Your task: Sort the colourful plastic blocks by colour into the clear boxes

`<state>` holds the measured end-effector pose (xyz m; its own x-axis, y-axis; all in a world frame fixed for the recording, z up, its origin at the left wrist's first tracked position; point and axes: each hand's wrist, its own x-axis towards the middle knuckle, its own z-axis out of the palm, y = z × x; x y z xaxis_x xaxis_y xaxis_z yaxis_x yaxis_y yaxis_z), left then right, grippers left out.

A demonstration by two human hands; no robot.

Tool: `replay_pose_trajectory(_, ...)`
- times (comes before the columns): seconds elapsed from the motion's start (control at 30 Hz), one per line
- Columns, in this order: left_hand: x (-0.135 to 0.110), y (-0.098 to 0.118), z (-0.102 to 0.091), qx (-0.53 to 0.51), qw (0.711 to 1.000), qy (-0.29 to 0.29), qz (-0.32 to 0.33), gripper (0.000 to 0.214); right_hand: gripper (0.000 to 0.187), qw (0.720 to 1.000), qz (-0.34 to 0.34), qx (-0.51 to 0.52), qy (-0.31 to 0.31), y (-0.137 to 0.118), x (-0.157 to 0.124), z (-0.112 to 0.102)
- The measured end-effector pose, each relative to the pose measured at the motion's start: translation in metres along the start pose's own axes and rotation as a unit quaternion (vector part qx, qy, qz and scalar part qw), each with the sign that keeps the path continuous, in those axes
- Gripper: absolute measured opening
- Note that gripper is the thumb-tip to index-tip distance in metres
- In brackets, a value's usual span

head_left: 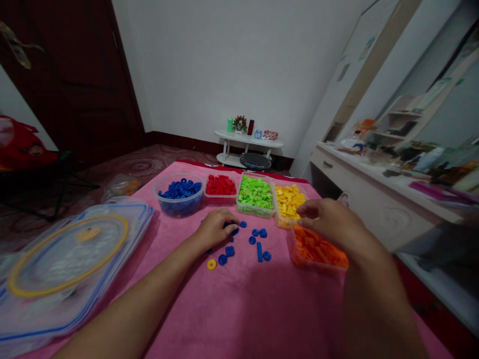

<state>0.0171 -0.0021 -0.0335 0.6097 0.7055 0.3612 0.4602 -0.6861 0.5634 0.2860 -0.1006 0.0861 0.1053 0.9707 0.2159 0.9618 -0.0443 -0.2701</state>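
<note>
About a dozen small blue pieces (230,251), mostly rings and stubby blocks, lie scattered on a pink-covered desk, mid-scene between a person's two bare hands. One blue bar (259,252) stands out among them, its long axis pointing almost straight away from the wearer, with a blue ring (267,256) just beside its near end. A single yellow ring (211,264) sits at the near left edge of the scatter.

The left hand (219,227) is the closer of the two, laid low over the far left of the group, its thumb and fingers at a dark blue piece; whether that grip is clenched on it or merely resting there cannot be told. From it, the bar lies to the right and slightly nearer the wearer.

The right hand (331,219), somewhat blurred, is farther off, to the bar's right and raised over the meeting edges of the yellow tub (281,222) and the orange tub (318,269). Its grip looks released, thumb and finger parted with nothing visible between.

Behind the scatter, from left to right, stand the blue bowl (179,207), the red tub (220,200) and the green tub (256,212).
</note>
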Motion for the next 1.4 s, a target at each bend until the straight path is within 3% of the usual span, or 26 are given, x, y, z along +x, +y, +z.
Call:
replay_pose_trajectory(0.07, 0.001, 0.007, -0.007, 0.004, 0.999, -0.038, 0.004, 0.017, 0.018, 0.998, -0.017, -0.012, -0.062, -0.032, 0.001, 0.011)
replay_pose_trajectory(0.17, 0.003, 0.015, -0.023, 0.005, 0.997, -0.073, -0.018, 0.017, 0.024, 0.990, -0.093, 0.007, -0.110, -0.084, -0.004, 0.038)
replay_pose_trajectory(0.3, 0.006, 0.012, -0.041, 0.022, 0.998, -0.017, -0.049, 0.019, 0.022, 0.947, -0.248, 0.041, -0.200, -0.133, -0.022, 0.085)
replay_pose_trajectory(0.4, 0.007, 0.004, -0.044, 0.028, 0.998, 0.010, -0.059, 0.019, 0.020, 0.935, -0.283, -0.004, -0.214, -0.148, -0.035, 0.115)
replay_pose_trajectory(0.53, 0.005, -0.002, -0.041, 0.029, 0.998, 0.001, -0.056, 0.019, 0.019, 0.939, -0.282, 0.019, -0.196, -0.142, -0.032, 0.122)
replay_pose_trajectory(0.67, 0.005, -0.004, -0.037, 0.038, 0.998, -0.010, -0.056, 0.020, 0.021, 0.950, -0.230, 0.110, -0.178, -0.111, -0.009, 0.086)
replay_pose_trajectory(0.73, 0.005, -0.007, -0.035, 0.046, 0.997, -0.013, -0.062, 0.020, 0.023, 0.972, -0.176, 0.122, -0.096, -0.085, 0.004, 0.064)
replay_pose_trajectory(0.8, 0.006, -0.010, -0.033, 0.050, 0.996, -0.014, -0.069, 0.020, 0.018, 0.992, -0.075, 0.101, 0.013, -0.057, 0.016, 0.047)
replay_pose_trajectory(0.9, 0.006, -0.012, -0.028, 0.053, 0.996, -0.010, -0.067, 0.020, 0.037, 0.983, 0.006, 0.075, 0.165, -0.024, 0.028, 0.036)
replay_pose_trajectory(0.97, 0.005, -0.010, -0.022, 0.054, 0.997, -0.006, -0.050, 0.022, 0.043, 0.976, 0.002, 0.069, 0.207, -0.016, 0.030, 0.039)
replay_pose_trajectory(1.03, 0.003, -0.006, -0.015, 0.048, 0.999, -0.019, -0.017, 0.028, 0.037, 0.981, -0.023, 0.070, 0.182, -0.022, 0.029, 0.045)
replay_pose_trajectory(1.17, -0.002, 0.000, -0.001, 0.036, 0.995, -0.084, 0.043, 0.044, 0.030, 0.998, -0.050, 0.021, 0.015, -0.050, 0.017, 0.066)
replay_pose_trajectory(1.3, -0.002, -0.003, 0.001, 0.059, 0.994, -0.087, 0.030, 0.032, 0.032, 0.992, -0.028, -0.059, -0.104, -0.067, 0.005, 0.086)
replay_pose_trajectory(1.4, 0.001, -0.006, -0.002, 0.058, 0.995, -0.077, 0.018, 0.023, 0.030, 0.986, -0.009, -0.095, -0.134, -0.069, 0.004, 0.092)
